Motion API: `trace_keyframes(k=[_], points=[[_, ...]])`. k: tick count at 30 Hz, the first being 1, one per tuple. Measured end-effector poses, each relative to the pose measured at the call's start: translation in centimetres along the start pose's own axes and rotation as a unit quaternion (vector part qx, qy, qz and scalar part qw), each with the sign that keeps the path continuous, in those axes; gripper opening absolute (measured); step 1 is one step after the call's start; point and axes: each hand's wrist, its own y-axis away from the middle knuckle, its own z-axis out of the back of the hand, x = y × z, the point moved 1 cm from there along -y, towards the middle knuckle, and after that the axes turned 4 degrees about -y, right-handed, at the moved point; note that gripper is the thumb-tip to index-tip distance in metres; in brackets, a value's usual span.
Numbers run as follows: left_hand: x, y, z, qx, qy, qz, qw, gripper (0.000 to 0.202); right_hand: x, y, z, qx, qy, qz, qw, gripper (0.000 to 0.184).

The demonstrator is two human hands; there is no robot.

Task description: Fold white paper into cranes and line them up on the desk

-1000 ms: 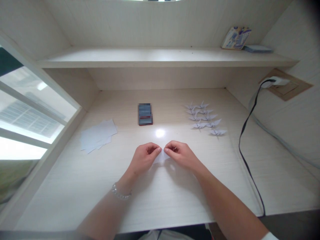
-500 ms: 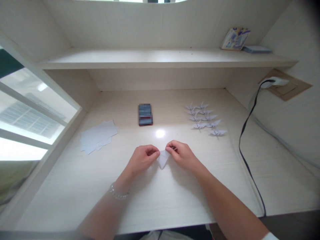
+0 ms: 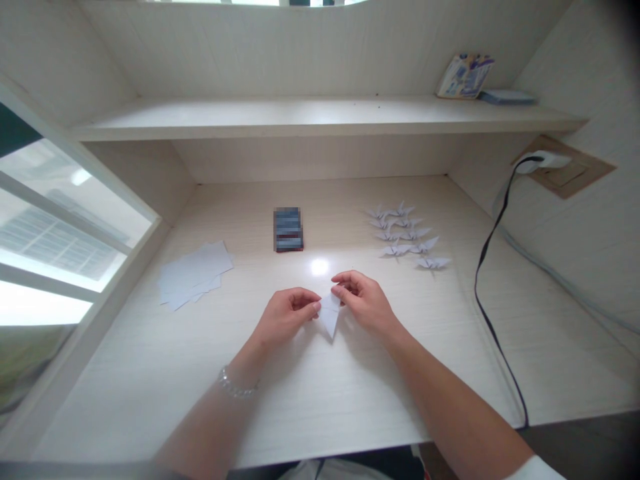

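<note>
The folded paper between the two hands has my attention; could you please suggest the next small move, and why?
I would probably run the right thumb along the folded paper's upper right edge to press it flat: the left hand pinches the left edge, the right hand is already at the upper right, and the paper's point hangs free toward the person.

Bracelet: a silvery, translucent-looking, beaded or linked loop (image 3: 235, 391), worn at seven o'clock, behind the left hand (image 3: 284, 317).
Sleeve: a white cuff (image 3: 535, 469), seen at four o'clock, pushed well behind the right hand (image 3: 369, 305).
Lap: pale grey cloth (image 3: 345, 471), crossed at six o'clock by a dark cord (image 3: 321, 468).
</note>
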Motion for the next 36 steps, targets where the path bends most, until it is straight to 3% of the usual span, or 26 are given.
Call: trace_keyframes(k=[4,7,13,16,27,36], points=[[0.4,-0.3,0.0,-0.064,0.030,-0.004,0.997,0.024,-0.5,-0.2,-0.6,0.020,-0.091,-0.037,0.995,0.028],[0.7,-0.4,0.2,-0.091,0.063,-0.014,0.994,0.024,-0.3,0.1,-1.1,0.088,-0.040,-0.021,0.995,0.019],[0.9,-0.1,-0.3,-0.038,0.027,-0.056,0.997,0.018,1.0,0.9,-1.1,0.019,0.096,0.071,0.993,0.013],[0.7,0.1,-0.6,-0.023,-0.027,-0.085,0.996,0.017,1.4,1.1,-1.1,0.017,0.127,0.124,0.984,0.009],[0.7,0.4,-0.6,-0.060,-0.071,-0.115,0.989,0.015,1.3,1.3,-1.0,0.020,0.106,0.209,0.972,0.006],[0.5,0.4,-0.4,-0.066,-0.106,-0.134,0.983,0.014,1.2,1.5,-1.2,0.017,0.090,0.222,0.971,0.016]])
